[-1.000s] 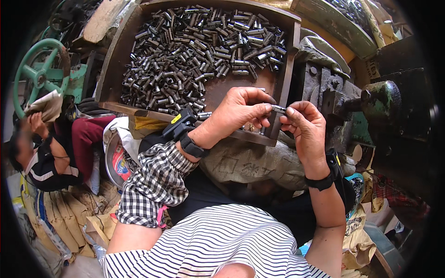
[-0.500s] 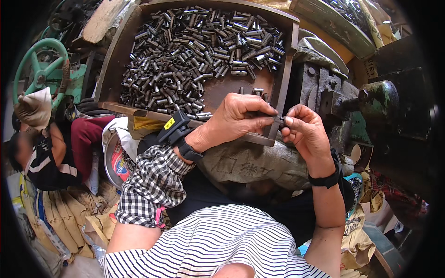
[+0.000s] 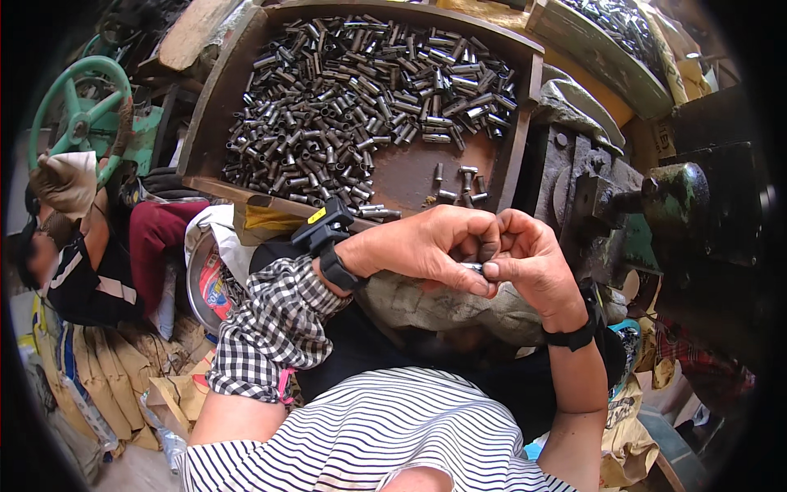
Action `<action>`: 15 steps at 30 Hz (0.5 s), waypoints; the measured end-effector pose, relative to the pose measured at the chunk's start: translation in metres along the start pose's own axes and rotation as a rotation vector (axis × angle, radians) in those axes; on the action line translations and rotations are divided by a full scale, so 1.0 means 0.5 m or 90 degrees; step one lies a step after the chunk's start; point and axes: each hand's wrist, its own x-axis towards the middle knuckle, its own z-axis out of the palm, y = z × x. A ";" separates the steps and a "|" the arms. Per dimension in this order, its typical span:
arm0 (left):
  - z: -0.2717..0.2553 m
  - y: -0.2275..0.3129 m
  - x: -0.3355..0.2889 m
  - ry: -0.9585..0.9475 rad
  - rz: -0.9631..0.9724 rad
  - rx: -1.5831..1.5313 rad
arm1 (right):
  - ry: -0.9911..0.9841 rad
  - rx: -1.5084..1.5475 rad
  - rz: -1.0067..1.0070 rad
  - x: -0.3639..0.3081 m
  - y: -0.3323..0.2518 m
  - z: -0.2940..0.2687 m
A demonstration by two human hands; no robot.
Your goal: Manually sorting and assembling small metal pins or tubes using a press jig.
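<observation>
Tan, creased paper sacks slump toward eight o'clock from the hands, and a round green handwheel stands toward ten, near a co-worker in a dark top. Left hand and right hand meet, both curled, pinching a small, shiny metal piece between thumbs and fingers; part of it is hidden. Toward eleven, a wooden tray holds a dense heap of smooth, hollow metal tubes, dark to silvery. Its raised walls have worn edges, and the hands overlap its near right corner in view, with coarse grey cloth below them. Inside, brown tray floor separates the heap from a few loose tubes, leaving some room there. Near the right hand, between two and three, stands a dark, paint-worn machine; a round metal basin lies at nine, a second wooden box at one.
</observation>
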 end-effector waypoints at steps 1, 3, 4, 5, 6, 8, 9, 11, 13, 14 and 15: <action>-0.002 -0.001 -0.007 0.003 0.001 0.002 | -0.004 -0.002 0.000 0.005 0.000 0.003; -0.002 0.033 -0.015 0.066 -0.097 -0.202 | 0.013 0.087 0.012 0.013 0.000 0.008; -0.006 0.036 -0.016 0.066 -0.104 -0.165 | 0.005 0.071 -0.003 0.020 0.004 0.008; -0.012 0.036 -0.020 0.070 -0.100 -0.163 | 0.001 0.067 -0.003 0.027 0.002 0.010; -0.019 0.034 -0.026 0.057 -0.113 -0.094 | 0.011 0.009 0.005 0.033 0.001 0.013; -0.041 0.033 -0.037 0.018 -0.106 0.022 | 0.025 -0.108 0.043 0.044 -0.011 0.025; -0.048 0.036 -0.045 0.021 -0.104 0.022 | 0.023 -0.110 0.044 0.058 -0.013 0.027; -0.060 0.047 -0.062 0.128 -0.118 0.090 | 0.010 -0.208 -0.034 0.104 -0.024 0.030; -0.087 0.027 -0.061 0.287 -0.103 -0.005 | 0.181 -0.613 -0.264 0.162 -0.039 0.013; -0.096 0.029 -0.062 0.332 -0.104 -0.026 | 0.236 -0.880 -0.378 0.192 -0.045 -0.006; -0.101 0.027 -0.065 0.378 -0.106 -0.048 | 0.267 -0.989 -0.429 0.219 -0.038 -0.017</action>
